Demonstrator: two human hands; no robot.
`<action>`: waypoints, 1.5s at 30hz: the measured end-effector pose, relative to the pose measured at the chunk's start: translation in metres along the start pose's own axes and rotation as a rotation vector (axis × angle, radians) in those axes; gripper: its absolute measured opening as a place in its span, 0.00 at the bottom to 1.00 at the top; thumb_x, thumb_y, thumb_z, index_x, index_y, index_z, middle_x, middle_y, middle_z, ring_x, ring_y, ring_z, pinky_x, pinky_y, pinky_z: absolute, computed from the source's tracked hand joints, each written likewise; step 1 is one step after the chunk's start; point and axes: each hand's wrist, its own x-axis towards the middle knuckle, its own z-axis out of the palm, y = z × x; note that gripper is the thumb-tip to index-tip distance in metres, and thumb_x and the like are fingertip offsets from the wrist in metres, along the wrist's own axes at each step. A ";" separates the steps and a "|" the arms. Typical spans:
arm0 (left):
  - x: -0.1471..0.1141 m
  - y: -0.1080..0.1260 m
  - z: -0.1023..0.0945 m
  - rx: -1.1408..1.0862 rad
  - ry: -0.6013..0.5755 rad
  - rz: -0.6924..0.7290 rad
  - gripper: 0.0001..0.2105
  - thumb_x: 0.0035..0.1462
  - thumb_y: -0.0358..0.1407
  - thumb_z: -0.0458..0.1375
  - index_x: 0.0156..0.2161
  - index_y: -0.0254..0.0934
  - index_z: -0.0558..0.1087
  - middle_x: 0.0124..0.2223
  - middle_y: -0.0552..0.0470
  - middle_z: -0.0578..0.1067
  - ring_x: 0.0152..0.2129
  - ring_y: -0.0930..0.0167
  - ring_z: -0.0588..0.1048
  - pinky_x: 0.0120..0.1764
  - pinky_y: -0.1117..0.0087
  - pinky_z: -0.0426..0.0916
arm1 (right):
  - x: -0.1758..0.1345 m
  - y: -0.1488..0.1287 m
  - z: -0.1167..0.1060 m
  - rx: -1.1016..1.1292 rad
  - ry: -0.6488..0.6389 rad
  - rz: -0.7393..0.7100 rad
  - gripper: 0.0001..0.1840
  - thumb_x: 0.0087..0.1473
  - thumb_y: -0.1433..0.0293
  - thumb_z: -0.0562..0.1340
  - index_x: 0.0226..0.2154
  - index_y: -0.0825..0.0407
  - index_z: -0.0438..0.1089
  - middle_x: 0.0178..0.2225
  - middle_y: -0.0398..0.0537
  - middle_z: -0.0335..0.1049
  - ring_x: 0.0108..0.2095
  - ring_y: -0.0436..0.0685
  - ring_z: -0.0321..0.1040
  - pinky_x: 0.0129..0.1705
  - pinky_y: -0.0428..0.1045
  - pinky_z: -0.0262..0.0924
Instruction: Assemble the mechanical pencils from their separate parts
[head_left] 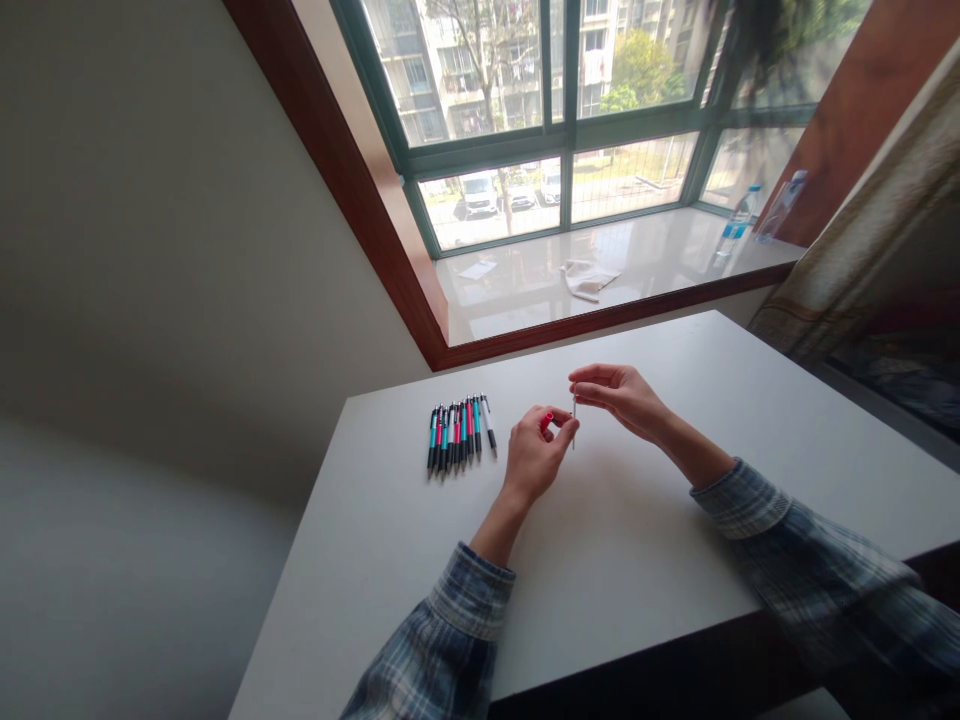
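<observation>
On the left part of the bench [645, 560], a row of pens [454, 438] lies side by side, clicker ends to the far side and dark grips and tips toward the near side. Barrels are teal, red and white, and each looks whole as far as the view shows. A white pen [488, 425] ends the row on the right, at a slight slant.

One item is in pieces, to the right of the row and above the bench. The left hand [532, 455] is curled around a short red piece [547, 420], its open-looking end facing up; its thumb and finger also come together at a thin rod [574, 408], probably a refill. The right hand [619, 398], a little farther and to the right, has its fingertips closed in a narrow pinch on the rod's upper end. The rod stands close to upright, apart from the red piece.

So the row looks like the finished share, while the item in hand appears partway: its parts are not joined. Whether further parts are tucked inside the left hand I cannot tell.
</observation>
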 end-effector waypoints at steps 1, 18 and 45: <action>0.000 0.000 0.000 -0.001 0.006 0.003 0.12 0.60 0.45 0.63 0.37 0.37 0.79 0.38 0.50 0.79 0.23 0.75 0.66 0.28 0.71 0.65 | 0.000 0.000 0.000 -0.014 -0.013 -0.002 0.19 0.45 0.62 0.78 0.41 0.49 0.83 0.39 0.49 0.81 0.43 0.58 0.76 0.50 0.55 0.71; 0.002 -0.002 -0.001 -0.051 0.038 0.026 0.16 0.65 0.49 0.59 0.41 0.37 0.79 0.41 0.48 0.80 0.28 0.72 0.71 0.33 0.70 0.68 | -0.002 -0.007 0.002 -0.140 0.005 -0.106 0.18 0.45 0.56 0.77 0.37 0.49 0.83 0.40 0.50 0.82 0.42 0.60 0.77 0.47 0.55 0.71; 0.003 -0.009 0.007 -0.034 -0.065 0.129 0.18 0.70 0.45 0.51 0.43 0.38 0.80 0.41 0.47 0.76 0.37 0.66 0.74 0.44 0.65 0.69 | -0.016 -0.020 0.026 -0.172 -0.184 -0.200 0.13 0.52 0.57 0.74 0.35 0.49 0.82 0.36 0.50 0.81 0.36 0.59 0.76 0.41 0.56 0.73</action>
